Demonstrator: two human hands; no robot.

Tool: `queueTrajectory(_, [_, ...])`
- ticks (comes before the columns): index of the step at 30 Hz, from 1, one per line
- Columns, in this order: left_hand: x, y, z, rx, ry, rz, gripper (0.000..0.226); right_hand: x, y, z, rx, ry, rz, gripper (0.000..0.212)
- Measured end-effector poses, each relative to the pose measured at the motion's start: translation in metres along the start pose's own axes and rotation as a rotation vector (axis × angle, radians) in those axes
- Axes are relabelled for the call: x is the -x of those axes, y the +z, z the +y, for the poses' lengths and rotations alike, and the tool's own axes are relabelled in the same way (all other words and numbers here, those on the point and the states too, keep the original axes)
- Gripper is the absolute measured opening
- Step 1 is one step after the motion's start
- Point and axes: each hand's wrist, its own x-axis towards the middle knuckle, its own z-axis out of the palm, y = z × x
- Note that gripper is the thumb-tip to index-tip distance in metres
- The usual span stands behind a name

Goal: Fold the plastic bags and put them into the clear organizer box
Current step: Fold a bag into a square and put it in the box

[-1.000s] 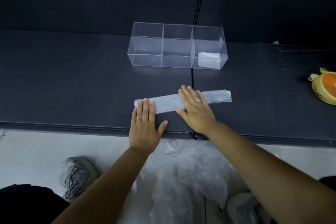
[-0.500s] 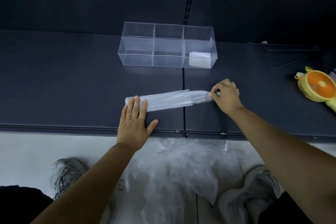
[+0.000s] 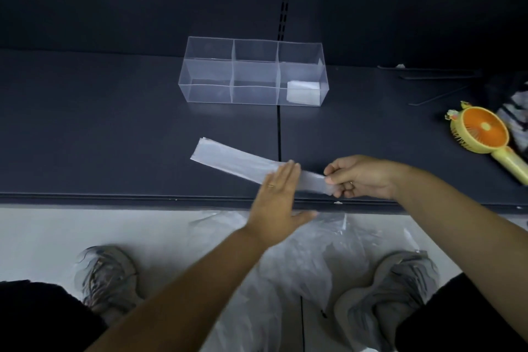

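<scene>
A plastic bag folded into a long narrow strip (image 3: 234, 161) lies slanted on the dark shelf (image 3: 114, 128), its far end pointing left and back. My right hand (image 3: 360, 177) pinches the strip's near right end. My left hand (image 3: 278, 194), fingers straight and blurred with motion, lies flat across the strip just left of the right hand. The clear organizer box (image 3: 253, 74) with three compartments stands further back; a folded white bag (image 3: 303, 91) sits in its right compartment.
A yellow and orange hand fan (image 3: 483, 134) lies at the right of the shelf, with a striped cloth (image 3: 517, 114) behind it. Loose plastic bags (image 3: 300, 260) lie on the pale floor between two grey shoes. The shelf's front edge runs just below my hands.
My left hand left the strip's left end and slid right, close to the right hand. The right hand pulled its end nearer the shelf edge, so the strip now lies slanted.
</scene>
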Motion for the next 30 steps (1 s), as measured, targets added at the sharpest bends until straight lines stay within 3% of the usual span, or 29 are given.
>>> queueTrajectory(3, [-0.006, 0.001, 0.036, 0.374, -0.169, 0.256, 0.051, 0.012, 0.005, -0.021, 0.052, -0.076, -0.057, 0.006])
queueTrajectory(6, [-0.003, -0.019, 0.046, 0.88, -0.3, 0.35, 0.03, 0.008, 0.003, -0.03, 0.031, -0.29, 0.073, 0.017])
queueTrajectory(8, [0.0, -0.035, 0.039, 1.078, -0.381, 0.288, 0.024, -0.002, 0.006, -0.03, -0.124, -0.346, -0.088, 0.04])
queueTrajectory(11, [-0.001, -0.053, 0.018, 1.296, -0.505, 0.193, 0.026, -0.024, 0.026, -0.021, -0.303, -0.27, -0.397, 0.065])
queueTrajectory(13, [-0.007, -0.061, 0.003, 1.447, -0.571, 0.172, 0.028, -0.039, 0.041, -0.015, -0.21, -0.281, -0.386, 0.053])
queueTrajectory(15, [-0.011, -0.065, -0.013, 1.511, -0.627, 0.172, 0.027, -0.049, 0.053, -0.009, -0.027, -0.299, -0.262, 0.03])
queueTrajectory(17, [-0.015, -0.068, -0.029, 1.511, -0.698, 0.19, 0.025, -0.057, 0.058, -0.005, 0.13, -0.292, -0.094, 0.013])
queueTrajectory(20, [-0.019, -0.069, -0.055, 1.401, -0.832, 0.243, 0.025, -0.065, 0.063, 0.0, 0.144, -0.285, 0.111, 0.007])
queueTrajectory(22, [-0.023, -0.07, -0.069, 1.333, -0.899, 0.288, 0.029, -0.068, 0.066, 0.002, 0.122, -0.276, 0.181, 0.009])
queueTrajectory(25, [-0.029, -0.075, -0.085, 1.253, -0.941, 0.358, 0.016, -0.072, 0.07, 0.002, 0.153, -0.263, 0.238, 0.011])
queueTrajectory(27, [-0.03, -0.082, -0.09, 1.192, -0.936, 0.484, 0.018, -0.074, 0.071, 0.001, 0.159, -0.25, 0.26, 0.012])
queueTrajectory(28, [-0.028, -0.082, -0.092, 1.092, -0.915, 0.563, 0.023, -0.074, 0.071, 0.0, 0.161, -0.241, 0.264, 0.012])
queueTrajectory(30, [-0.017, -0.082, -0.09, 0.572, -0.786, 0.673, 0.028, -0.073, 0.072, -0.003, 0.171, -0.225, 0.263, 0.013])
